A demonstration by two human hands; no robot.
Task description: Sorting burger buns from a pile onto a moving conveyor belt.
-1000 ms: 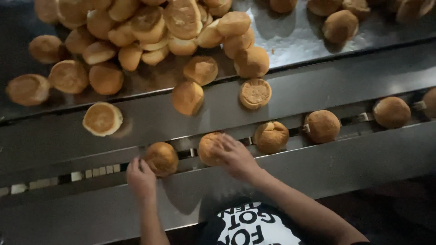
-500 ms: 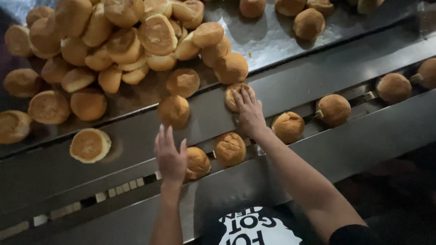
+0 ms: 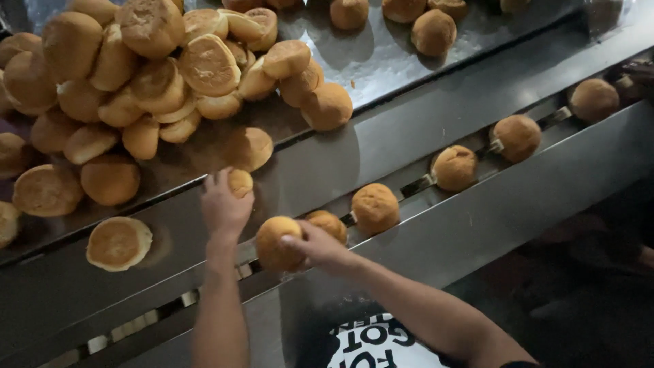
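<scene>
Steel surface: I see a brushed metal worktop [image 3: 422, 129] running slantwise, dull grey with soft reflections and a few crumbs near its far edge.
Channel: a narrow slotted track [image 3: 409, 185] runs along the worktop's near side, with a plain metal wall [image 3: 518, 204] in front of it.
Heap: a big pile of golden buns [image 3: 157, 75] fills the far left corner of the worktop, some upside down showing pale flat bases.
Loose buns: one flat-side-up bun [image 3: 118, 242] lies apart near the left end; a few more sit along the far edge.
Row in channel: four buns [image 3: 455, 167] sit spaced along the track toward the right end, and two [image 3: 373, 208] lie close to my hands.
Left hand: my left hand [image 3: 223, 208] reaches up the worktop, fingers curled loosely over a small bun [image 3: 240, 182]; I cannot tell whether it grips it or only touches it.
Right hand: my right hand [image 3: 315, 245] is closed around a round bun [image 3: 276, 242], holding it at the channel's near side just beside the next bun.
Room: dark floor at the lower right, too dim for me to make out.
Cut off: the heap runs past the left and top edges; the rightmost bun sits in shadow.
Hidden: my forearms cover part of the track, and a dark printed shirt [image 3: 375, 344] shows at the bottom edge.
</scene>
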